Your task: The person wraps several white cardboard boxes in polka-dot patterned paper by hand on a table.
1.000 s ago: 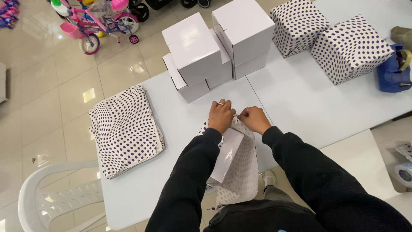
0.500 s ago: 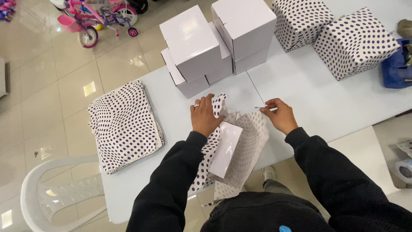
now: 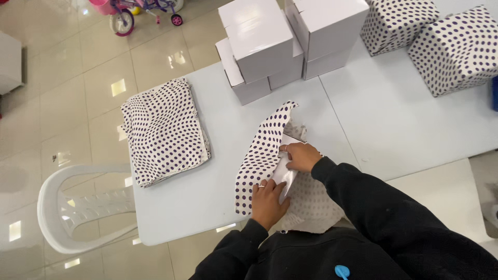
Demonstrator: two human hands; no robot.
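Observation:
A sheet of white wrapping paper with dark dots (image 3: 262, 155) lies at the near edge of the pale table (image 3: 404, 129), partly folded up around a small white box (image 3: 284, 175). My left hand (image 3: 268, 201) presses on the near end of the box and holds the paper's left flap against it. My right hand (image 3: 301, 155) rests on the far end of the box, fingers curled over its top edge. The paper's left flap stands up in a point toward the stacked boxes. Most of the box is hidden by my hands and the paper.
A stack of dotted paper sheets (image 3: 163, 129) lies at the table's left end. Plain white boxes (image 3: 270, 44) are piled at the back, two dot-wrapped boxes (image 3: 456, 49) at the back right. A white plastic chair (image 3: 78, 207) stands left of the table; a child's bicycle (image 3: 140, 8) is on the floor.
My right hand has come back from the right side onto the box. My left hand has slid down to the box's near end, and the left paper flap now stands folded up.

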